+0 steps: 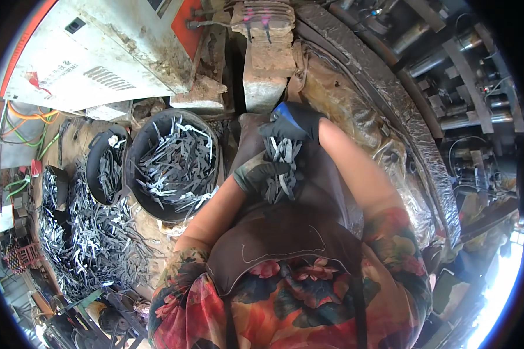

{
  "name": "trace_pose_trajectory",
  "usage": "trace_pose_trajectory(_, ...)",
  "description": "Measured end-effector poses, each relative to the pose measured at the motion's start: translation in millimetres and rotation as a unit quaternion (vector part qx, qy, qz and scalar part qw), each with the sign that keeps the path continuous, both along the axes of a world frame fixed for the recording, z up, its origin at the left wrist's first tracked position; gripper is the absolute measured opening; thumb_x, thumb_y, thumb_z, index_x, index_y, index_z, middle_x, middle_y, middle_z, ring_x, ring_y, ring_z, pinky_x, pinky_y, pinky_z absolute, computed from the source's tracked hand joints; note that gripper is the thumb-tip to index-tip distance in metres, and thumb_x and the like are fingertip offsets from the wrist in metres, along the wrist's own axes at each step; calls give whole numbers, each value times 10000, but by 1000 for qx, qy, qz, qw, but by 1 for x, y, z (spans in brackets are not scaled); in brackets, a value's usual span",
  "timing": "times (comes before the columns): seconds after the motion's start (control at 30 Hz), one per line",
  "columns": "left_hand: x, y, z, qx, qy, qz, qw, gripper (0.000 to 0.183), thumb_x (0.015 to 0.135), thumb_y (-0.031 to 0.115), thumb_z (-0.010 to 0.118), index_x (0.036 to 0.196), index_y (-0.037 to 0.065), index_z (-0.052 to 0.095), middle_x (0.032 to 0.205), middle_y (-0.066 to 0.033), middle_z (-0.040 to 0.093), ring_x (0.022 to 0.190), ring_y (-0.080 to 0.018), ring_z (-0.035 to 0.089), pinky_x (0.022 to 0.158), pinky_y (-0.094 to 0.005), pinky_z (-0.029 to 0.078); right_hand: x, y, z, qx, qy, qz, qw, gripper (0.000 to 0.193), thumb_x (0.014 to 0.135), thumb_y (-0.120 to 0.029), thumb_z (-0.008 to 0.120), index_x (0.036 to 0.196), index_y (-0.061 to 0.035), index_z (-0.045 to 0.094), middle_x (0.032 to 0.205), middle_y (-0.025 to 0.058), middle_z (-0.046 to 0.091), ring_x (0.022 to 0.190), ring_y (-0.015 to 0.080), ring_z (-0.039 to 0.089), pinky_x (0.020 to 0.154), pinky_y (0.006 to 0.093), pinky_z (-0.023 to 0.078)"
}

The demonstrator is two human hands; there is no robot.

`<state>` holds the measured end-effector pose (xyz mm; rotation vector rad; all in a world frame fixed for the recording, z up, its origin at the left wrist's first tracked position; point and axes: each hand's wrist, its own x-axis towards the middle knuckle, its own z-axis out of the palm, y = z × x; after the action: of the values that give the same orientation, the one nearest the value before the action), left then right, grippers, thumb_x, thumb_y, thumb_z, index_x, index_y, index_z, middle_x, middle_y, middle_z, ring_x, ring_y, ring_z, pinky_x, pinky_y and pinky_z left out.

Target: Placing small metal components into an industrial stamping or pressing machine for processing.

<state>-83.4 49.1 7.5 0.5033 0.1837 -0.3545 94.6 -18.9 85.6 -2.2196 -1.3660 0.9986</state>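
Left hand (261,174), dark glove, was curled partway closed round the lower left side of a loose bundle of thin grey strips (282,152). Right hand (291,122), dark glove with a blue patch, was bent over the bundle's top end; fingers partly hidden, so couldn't tell how tightly it gripped. Bundle stood roughly upright between both hands, above the lap, strips pale and dark mixed.

At 6 o'clock: brown apron (285,232) with pale stitching, over a floral top (396,238). At 9 o'clock, near the left forearm: large black bucket (132,170), well filled with similar strips lying every which way. Just beyond it, also 9: smaller black container (92,168), more strips in it. At 8: wide heap (108,238) of the same, spread low. At 10: white-and-orange cabinet (116,52), vented, stained. At 12: stacked blocks (268,75). At 3: crumpled plastic sheeting (393,157). Farther out, 2 to 3: dark machinery (477,110).
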Motion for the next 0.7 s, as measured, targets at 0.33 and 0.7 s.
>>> trace_pose_trajectory(0.33,-2,5,-15,75,-38,-13,996,508,886,140,735,1346,56,536,1175,-108,666,1006,-256,688,860,-390,569,31,-33,-18,341,8,81,937,348,912,-339,651,914,4,711,771,126,677,654,194,621,599,351,472)
trace_pose_trajectory(0.7,-1,10,15,58,-64,119,989,633,748,168,842,1287,86,521,1021,-98,656,908,-274,683,770,-416,596,25,-59,-33,374,425,-453,688,288,1043,-198,508,1257,-30,601,1015,76,711,875,147,693,642,236,475)
